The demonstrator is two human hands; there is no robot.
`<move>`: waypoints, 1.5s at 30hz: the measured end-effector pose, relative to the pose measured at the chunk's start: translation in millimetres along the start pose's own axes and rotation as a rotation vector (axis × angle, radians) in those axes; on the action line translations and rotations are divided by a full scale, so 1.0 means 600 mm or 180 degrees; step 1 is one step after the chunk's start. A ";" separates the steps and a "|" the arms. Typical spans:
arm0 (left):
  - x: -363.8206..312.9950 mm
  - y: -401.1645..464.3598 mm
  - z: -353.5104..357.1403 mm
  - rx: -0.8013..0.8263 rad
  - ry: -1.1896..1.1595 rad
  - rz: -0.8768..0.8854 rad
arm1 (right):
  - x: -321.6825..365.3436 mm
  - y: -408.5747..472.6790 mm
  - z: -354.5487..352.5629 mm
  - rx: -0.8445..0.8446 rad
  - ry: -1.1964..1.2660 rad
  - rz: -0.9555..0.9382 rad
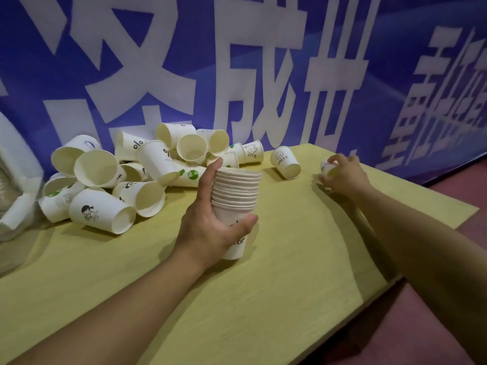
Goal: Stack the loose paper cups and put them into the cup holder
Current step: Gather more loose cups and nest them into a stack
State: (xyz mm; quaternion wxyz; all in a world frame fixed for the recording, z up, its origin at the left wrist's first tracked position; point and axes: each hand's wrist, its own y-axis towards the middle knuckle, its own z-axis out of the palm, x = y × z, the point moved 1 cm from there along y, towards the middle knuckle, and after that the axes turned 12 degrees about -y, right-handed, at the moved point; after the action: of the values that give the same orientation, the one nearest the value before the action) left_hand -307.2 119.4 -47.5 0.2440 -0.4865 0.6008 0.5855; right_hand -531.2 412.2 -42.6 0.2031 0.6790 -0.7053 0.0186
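Observation:
My left hand [208, 219] grips a stack of several nested white paper cups [237, 191], held upright above the middle of the yellow table [263, 299]. My right hand [342, 175] reaches to the far right of the table and curls round a single loose cup [327, 168] lying there. A cup printed "HELLO" [286, 162] lies on its side between the two hands. A heap of loose cups [126, 175] lies tumbled at the back left of the table, most on their sides. A clear plastic object [13, 185] shows at the left edge; I cannot tell if it is the cup holder.
A blue banner with large white characters [237, 75] hangs straight behind the table. The table's right edge [411, 270] drops to a reddish floor [448, 325]. Bare tabletop lies in front of the stack.

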 end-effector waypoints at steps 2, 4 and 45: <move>0.003 0.004 0.003 0.0015 -0.0017 -0.0001 | 0.002 0.010 0.001 -0.0053 0.0202 0.0120; 0.005 0.005 0.003 -0.0016 -0.0015 0.0024 | 0.008 0.016 0.007 -0.0087 0.0320 0.0187; -0.105 -0.182 -0.172 0.0644 -0.0021 0.0004 | 0.329 -0.404 -0.144 -0.0452 0.2580 -0.1796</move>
State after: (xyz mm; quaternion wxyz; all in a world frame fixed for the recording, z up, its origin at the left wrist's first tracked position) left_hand -157.9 58.3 -24.0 0.2935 -0.4570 0.6564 0.5236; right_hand -273.5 232.2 37.8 0.5037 0.7660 -0.3579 0.1773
